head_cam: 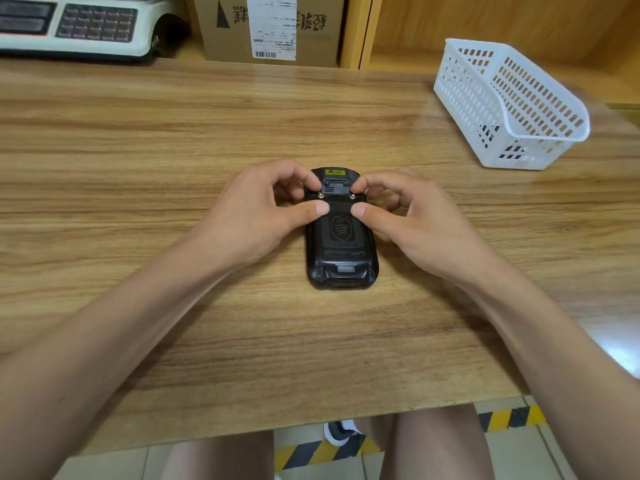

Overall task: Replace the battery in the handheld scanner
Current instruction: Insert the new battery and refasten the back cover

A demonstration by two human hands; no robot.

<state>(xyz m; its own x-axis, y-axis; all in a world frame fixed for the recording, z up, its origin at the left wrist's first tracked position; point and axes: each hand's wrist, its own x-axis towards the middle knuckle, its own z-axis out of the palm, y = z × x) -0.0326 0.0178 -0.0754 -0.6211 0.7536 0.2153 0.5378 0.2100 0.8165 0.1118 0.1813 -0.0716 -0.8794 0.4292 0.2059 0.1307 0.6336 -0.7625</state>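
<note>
A black handheld scanner [341, 251] lies face down in the middle of the wooden table [173, 140], its textured back cover on and a yellow label at its far end. My left hand [256, 213] rests on the scanner's upper left; thumb and forefinger pinch at the left silver screw [321, 194]. My right hand [415, 216] mirrors it on the upper right, with thumb and forefinger at the right silver screw [352, 196]. Both thumbs press on the cover just below the screws. No loose battery is in view.
A white slotted plastic basket [512, 105] stands at the back right with something dark inside. A weighing scale [76, 26] and a cardboard box [273, 29] sit along the back. The table's near edge runs above my knees.
</note>
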